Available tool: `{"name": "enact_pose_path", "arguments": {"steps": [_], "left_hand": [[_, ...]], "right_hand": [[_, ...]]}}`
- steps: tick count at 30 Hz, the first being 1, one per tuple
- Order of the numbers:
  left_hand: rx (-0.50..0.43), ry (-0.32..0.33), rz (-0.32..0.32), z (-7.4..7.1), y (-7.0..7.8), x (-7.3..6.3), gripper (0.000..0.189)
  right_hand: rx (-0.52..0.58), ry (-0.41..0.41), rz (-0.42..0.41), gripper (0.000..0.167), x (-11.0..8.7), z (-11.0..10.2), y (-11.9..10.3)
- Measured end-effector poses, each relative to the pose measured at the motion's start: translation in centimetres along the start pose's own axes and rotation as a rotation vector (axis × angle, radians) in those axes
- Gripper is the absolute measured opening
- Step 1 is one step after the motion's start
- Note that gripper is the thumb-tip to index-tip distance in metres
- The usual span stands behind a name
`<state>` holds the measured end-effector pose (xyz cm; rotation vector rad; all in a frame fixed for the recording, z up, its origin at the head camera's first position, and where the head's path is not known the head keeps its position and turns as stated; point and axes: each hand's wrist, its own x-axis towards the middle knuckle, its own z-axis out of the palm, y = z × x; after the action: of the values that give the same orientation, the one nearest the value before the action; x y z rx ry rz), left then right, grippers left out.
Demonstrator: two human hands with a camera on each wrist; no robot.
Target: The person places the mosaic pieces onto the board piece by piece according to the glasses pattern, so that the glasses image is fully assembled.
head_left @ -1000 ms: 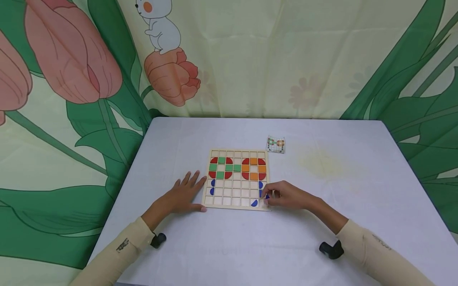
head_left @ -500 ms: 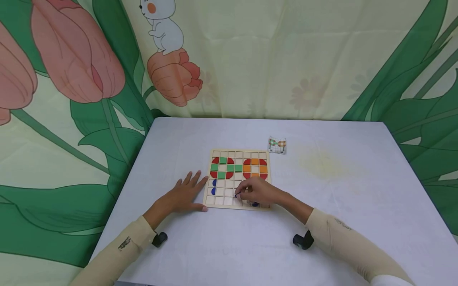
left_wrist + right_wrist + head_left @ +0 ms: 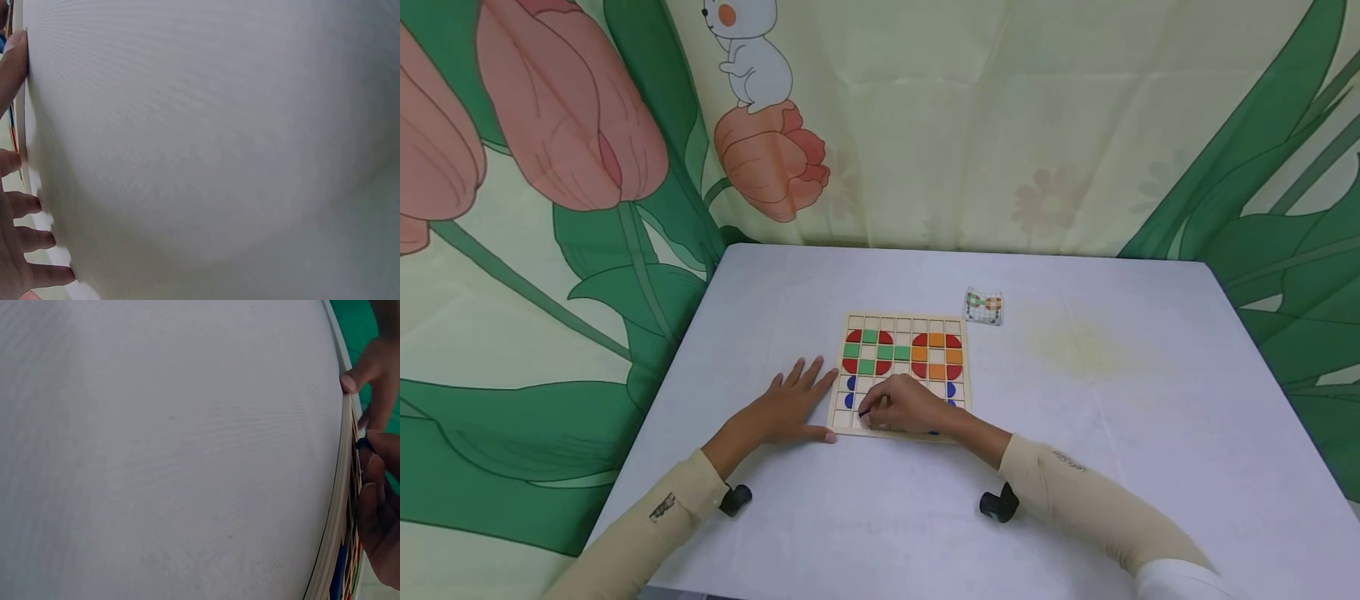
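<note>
A wooden grid board point(image 3: 901, 322) lies on the table, with red, green and orange pieces set in its upper rows. Down its left side sit two blue rounded pieces point(image 3: 851, 383), and more blue ones point(image 3: 951, 389) show at the right, partly behind my right hand. Over the lower left cells, my right hand point(image 3: 904, 405) pinches a small dark blue piece point(image 3: 364, 445) between thumb and fingers. My left hand point(image 3: 786, 408) lies spread on the table, thumb and fingertips right at the board's left edge. The right hand hides several lower cells.
Beyond the board's upper right corner lies a small card point(image 3: 983, 307) printed with a coloured grid pattern. The white-covered table point(image 3: 1112, 433) ends in front of a printed flower curtain point(image 3: 940, 125).
My right hand has moved left across the board, from its lower right corner to the lower left cells, carrying the blue piece. The left hand stays in place.
</note>
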<state>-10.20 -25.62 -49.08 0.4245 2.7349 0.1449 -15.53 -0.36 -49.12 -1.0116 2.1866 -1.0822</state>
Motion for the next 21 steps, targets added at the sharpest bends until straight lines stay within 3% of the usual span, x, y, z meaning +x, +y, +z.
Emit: {"name": "enact_pose_path", "arguments": {"steps": [5, 21], "left_hand": [[0.001, -0.003, 0.006, -0.1, 0.0, 0.0, 0.11], [-0.007, 0.001, -0.005, 0.1, 0.0, -0.1, 0.11]], "right_hand": [[-0.029, -0.012, 0.033, 0.014, 0.1, 0.3, -0.5], [-0.154, -0.125, 0.006, 0.02, 1.0, -0.8, -0.8]]}}
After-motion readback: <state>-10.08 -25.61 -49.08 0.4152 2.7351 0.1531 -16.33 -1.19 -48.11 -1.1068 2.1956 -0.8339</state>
